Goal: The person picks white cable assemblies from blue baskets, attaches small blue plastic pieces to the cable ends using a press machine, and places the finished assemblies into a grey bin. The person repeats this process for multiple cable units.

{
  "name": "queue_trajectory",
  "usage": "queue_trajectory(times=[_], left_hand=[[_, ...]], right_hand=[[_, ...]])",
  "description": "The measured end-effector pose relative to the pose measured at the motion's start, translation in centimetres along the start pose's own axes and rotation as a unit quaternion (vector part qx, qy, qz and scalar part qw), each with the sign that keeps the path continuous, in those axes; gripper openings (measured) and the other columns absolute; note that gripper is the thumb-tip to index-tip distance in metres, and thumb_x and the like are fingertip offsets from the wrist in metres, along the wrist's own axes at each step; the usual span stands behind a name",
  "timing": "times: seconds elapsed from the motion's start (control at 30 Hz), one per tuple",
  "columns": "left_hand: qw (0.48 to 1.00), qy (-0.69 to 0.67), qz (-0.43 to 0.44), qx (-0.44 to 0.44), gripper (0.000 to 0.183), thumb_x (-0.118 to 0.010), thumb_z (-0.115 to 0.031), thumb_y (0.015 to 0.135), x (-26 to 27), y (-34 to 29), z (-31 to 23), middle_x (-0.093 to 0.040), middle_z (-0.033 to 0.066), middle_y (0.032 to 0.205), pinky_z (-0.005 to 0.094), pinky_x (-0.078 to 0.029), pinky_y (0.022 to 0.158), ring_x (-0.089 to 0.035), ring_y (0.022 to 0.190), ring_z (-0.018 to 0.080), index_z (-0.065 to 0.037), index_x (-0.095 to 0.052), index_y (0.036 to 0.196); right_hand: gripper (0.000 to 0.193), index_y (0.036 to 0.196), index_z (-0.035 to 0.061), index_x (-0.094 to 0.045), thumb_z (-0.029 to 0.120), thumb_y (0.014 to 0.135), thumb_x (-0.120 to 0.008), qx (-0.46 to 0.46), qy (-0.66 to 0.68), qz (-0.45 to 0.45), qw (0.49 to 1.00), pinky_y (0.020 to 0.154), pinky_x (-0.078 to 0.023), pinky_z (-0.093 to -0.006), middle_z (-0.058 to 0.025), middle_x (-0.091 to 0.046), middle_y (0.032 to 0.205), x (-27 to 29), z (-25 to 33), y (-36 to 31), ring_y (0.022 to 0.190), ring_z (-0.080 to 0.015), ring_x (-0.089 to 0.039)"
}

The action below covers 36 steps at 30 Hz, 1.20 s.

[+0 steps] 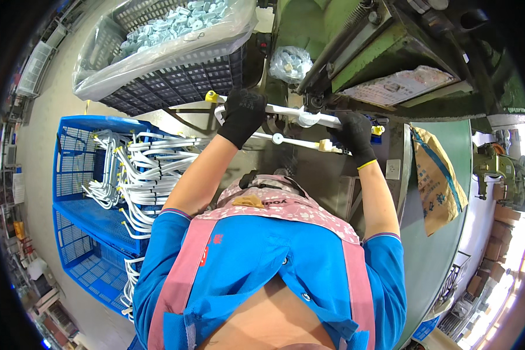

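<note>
My left hand [244, 118], in a black glove, is closed round a white tube frame [281, 109] near its left end, where a yellow cap [212, 96] sticks out. The right hand [354, 139], also gloved in black with a yellow cuff edge, grips the frame's right end beside another yellow cap [378, 130]. Between my hands, a pale round piece [307, 119] sits on the upper bar, just below the tool head [315, 102] of a green machine [300, 26]. A lower white bar [300, 142] carries a small round piece. The gloves cover the gripped parts.
At upper left stands a dark crate [175, 84] lined with clear plastic, holding many pale round parts. Blue baskets [74, 157] on the left hold several bent white tubes. A bag of parts [290, 64] hangs by the machine. A brown sack [437, 181] lies on the green table [414, 256].
</note>
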<state>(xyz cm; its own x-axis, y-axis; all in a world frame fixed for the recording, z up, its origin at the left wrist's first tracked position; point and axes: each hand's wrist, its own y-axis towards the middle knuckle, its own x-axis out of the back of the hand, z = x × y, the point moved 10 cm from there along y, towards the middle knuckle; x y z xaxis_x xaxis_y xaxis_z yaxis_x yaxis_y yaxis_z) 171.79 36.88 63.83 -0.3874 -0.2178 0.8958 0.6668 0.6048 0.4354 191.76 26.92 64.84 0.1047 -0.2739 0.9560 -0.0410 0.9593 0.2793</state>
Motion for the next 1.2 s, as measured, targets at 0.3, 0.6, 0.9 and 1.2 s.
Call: queue_trajectory(times=[0.3, 0.6, 0.9, 1.2], left_hand=[[0.996, -0.074, -0.036, -0.035, 0.01, -0.067, -0.016, 0.065, 5.7, 0.5, -0.5, -0.062, 0.0077, 0.071, 0.0424, -0.043, 0.06, -0.061, 0.069, 0.028, -0.015, -0.062, 0.074], [0.995, 0.012, 0.078, 0.064, 0.031, -0.075, -0.017, 0.059, 6.4, -11.4, -4.5, -0.061, 0.0057, 0.084, 0.0415, -0.043, 0.073, -0.058, 0.084, 0.0248, -0.014, -0.064, 0.088], [0.981, 0.085, -0.011, 0.172, 0.007, -0.057, -0.021, 0.067, 10.3, -21.5, -14.0, -0.049, 0.0014, 0.067, 0.0351, -0.041, 0.069, -0.052, 0.072, 0.0206, -0.017, -0.055, 0.072], [0.842, 0.332, -0.156, 0.395, 0.038, -0.055, -0.019, 0.071, 22.4, -29.6, -23.2, -0.057, 0.0058, 0.107, 0.0434, -0.035, 0.1, -0.049, 0.11, 0.0243, -0.014, -0.061, 0.108]], right_hand=[[0.047, 0.104, 0.0198, -0.059, 0.029, 0.061, -0.078, 0.115, 0.043, -0.145, 0.982, 0.058, -0.048, -0.0402, -0.0073, -0.062, 0.079, 5.5, 0.8, -0.8, 0.068, -0.0302, -0.061], [0.028, 0.09, 0.0113, -0.066, 0.029, 0.069, -0.072, 0.163, 0.098, 0.123, 0.974, 0.058, -0.047, -0.0407, -0.0128, -0.063, 0.074, 1.6, 7.2, -7.1, 0.067, -0.0313, -0.061], [0.026, 0.078, 0.0016, -0.066, 0.026, 0.072, -0.074, 0.317, 0.262, 0.327, 0.851, 0.05, -0.04, -0.0441, -0.0231, -0.059, 0.068, -3.9, 9.8, -15.5, 0.059, -0.0372, -0.057], [0.037, 0.117, 0.0008, -0.054, 0.007, 0.081, -0.06, 0.291, 0.423, 0.67, 0.536, 0.074, -0.045, -0.0278, -0.0046, -0.062, 0.101, -2.5, 21.1, -23.6, 0.086, -0.0113, -0.056]])
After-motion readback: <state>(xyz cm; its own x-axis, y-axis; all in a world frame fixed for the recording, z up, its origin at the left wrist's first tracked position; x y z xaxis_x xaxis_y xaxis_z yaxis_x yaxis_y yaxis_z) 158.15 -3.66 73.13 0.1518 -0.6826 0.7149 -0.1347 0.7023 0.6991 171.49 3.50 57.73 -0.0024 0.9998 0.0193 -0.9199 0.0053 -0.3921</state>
